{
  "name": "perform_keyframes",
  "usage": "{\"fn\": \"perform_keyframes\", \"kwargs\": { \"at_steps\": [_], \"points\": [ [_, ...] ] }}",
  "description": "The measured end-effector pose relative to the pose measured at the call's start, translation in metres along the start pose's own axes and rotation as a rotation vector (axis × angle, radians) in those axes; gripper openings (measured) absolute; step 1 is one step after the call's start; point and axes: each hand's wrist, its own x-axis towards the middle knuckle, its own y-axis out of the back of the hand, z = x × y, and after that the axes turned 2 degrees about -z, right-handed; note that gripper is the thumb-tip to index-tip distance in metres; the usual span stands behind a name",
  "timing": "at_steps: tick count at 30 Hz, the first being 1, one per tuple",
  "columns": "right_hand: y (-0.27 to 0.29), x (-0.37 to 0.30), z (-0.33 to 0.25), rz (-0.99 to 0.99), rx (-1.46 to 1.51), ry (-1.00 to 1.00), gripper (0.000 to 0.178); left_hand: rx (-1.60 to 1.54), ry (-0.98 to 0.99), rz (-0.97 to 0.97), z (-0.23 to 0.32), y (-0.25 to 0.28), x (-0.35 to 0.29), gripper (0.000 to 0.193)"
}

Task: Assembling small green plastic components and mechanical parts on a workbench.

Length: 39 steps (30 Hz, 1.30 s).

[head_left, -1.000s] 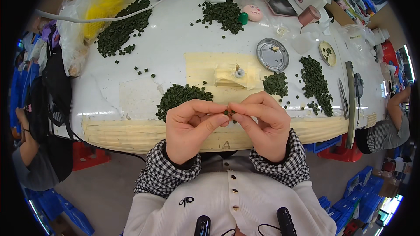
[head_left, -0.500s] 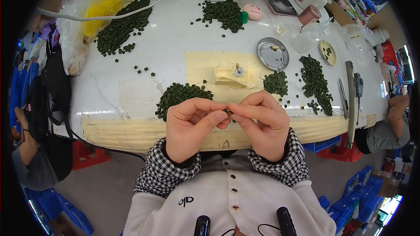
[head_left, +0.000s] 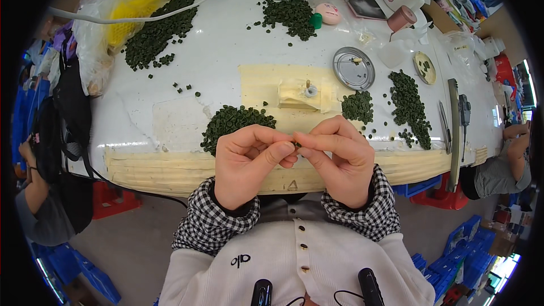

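Note:
In front of my chest, near the table's taped front edge, my left hand (head_left: 246,164) and my right hand (head_left: 344,164) meet fingertip to fingertip. Both are closed in a pinch on one tiny dark green piece (head_left: 296,144), mostly covered by the fingers. Just beyond my left hand lies a heap of small dark green pieces (head_left: 235,126). A smaller heap (head_left: 357,107) of similar bits sits beyond my right hand. Between the heaps stands a block wrapped in cream tape (head_left: 297,96), with a small upright peg (head_left: 310,91) on top.
A round metal lid (head_left: 353,69) and a yellowish dish (head_left: 424,68) lie to the right. Tweezers (head_left: 445,127) rest near the right edge. More green heaps (head_left: 158,34) spread at the back. A white cable (head_left: 130,21) crosses the far left. Other people sit at both sides.
My hands stay almost in place, still pinched together. The small green piece shows slightly differently between the fingertips.

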Motion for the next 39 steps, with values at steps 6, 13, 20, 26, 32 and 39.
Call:
{"fn": "perform_keyframes", "kwargs": {
  "at_steps": [6, 13, 20, 26, 32, 39],
  "points": [
    [0.0, 0.0, -0.001, -0.016, -0.099, 0.066, 0.031, 0.09, 0.015, 0.046, 0.002, -0.005, 0.001, 0.008],
    [0.001, 0.001, 0.001, 0.007, 0.024, 0.018, 0.028, 0.06, -0.066, -0.006, 0.0, -0.005, -0.001, 0.011],
    [0.0, -0.001, 0.003, 0.016, -0.008, 0.05, 0.024, 0.058, -0.092, -0.019, 0.0, -0.001, 0.0, 0.017],
    [0.001, 0.001, -0.004, -0.043, -0.024, 0.034, 0.026, 0.066, -0.16, 0.086, 0.001, -0.005, -0.002, 0.017],
    [0.0, -0.001, -0.003, -0.041, 0.005, 0.02, 0.028, 0.235, -0.26, 0.079, -0.001, -0.003, -0.001, 0.018],
    [-0.001, 0.0, -0.002, -0.038, -0.028, 0.058, 0.028, 0.251, -0.264, 0.073, -0.001, -0.003, -0.001, 0.019]
  ]
}}
